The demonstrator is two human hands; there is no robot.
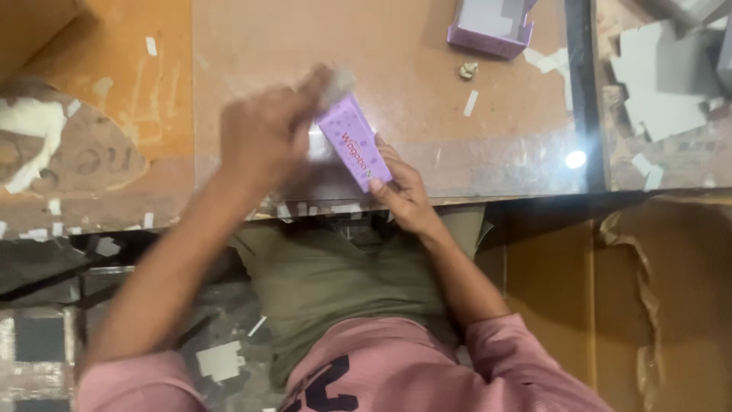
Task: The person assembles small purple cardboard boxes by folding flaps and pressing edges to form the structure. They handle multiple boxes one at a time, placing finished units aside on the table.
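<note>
A small purple carton [355,142] is held over the near edge of a brown tabletop [427,114]. My right hand [404,191] grips the carton's lower end from the right side. My left hand [267,133] is blurred with motion. Its fingers reach to the carton's upper end, where a pale flap [337,80] sticks out. Both my arms wear pink sleeves.
An open purple box [492,27] sits at the table's far edge, with a crumpled scrap [468,69] near it. Grey card sheets [663,84] lie under glass at the right. Paper bits litter the table and floor. Brown cardboard [671,305] stands at lower right.
</note>
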